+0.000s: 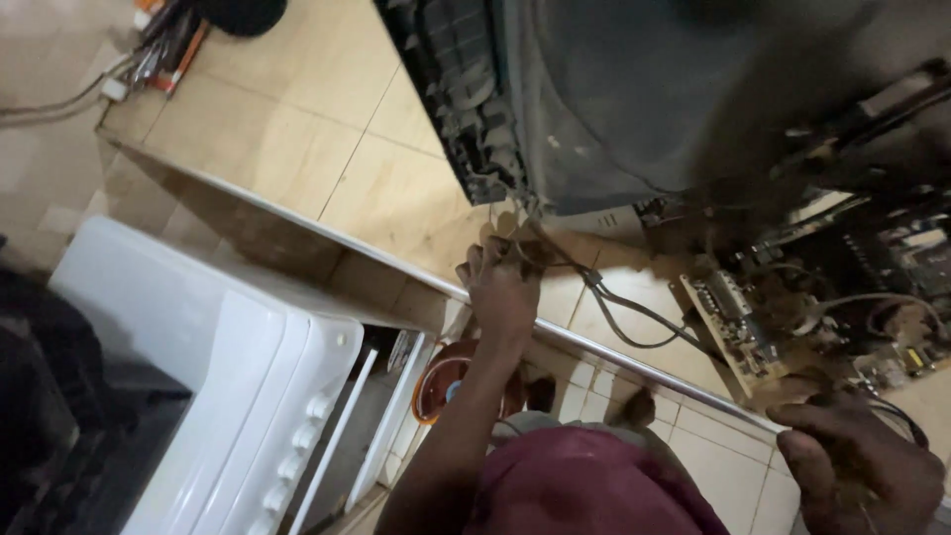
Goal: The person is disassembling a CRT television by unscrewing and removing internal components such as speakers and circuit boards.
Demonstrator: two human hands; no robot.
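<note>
Cables (594, 287) at the frame's centre, gripped beneath an old television's grey tube (614, 99).
Left hand (503, 282) fingers curl tight around the cables on the tiled counter (297, 129); right hand (857, 461), lower right, fingers pinched together on a thin wire near the circuit board (738, 327); white stove (198, 396) lower left.

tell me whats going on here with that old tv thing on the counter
A person leans over a tiled counter where an opened old television lies with its circuit board exposed. Their left hand is at the set's lower edge, fingers among thin dark wires near the counter's metal rim. Their right hand is low at the board's near corner, pinching what looks like a thin wire; the grip is blurred. A white stove stands below the counter.
</note>
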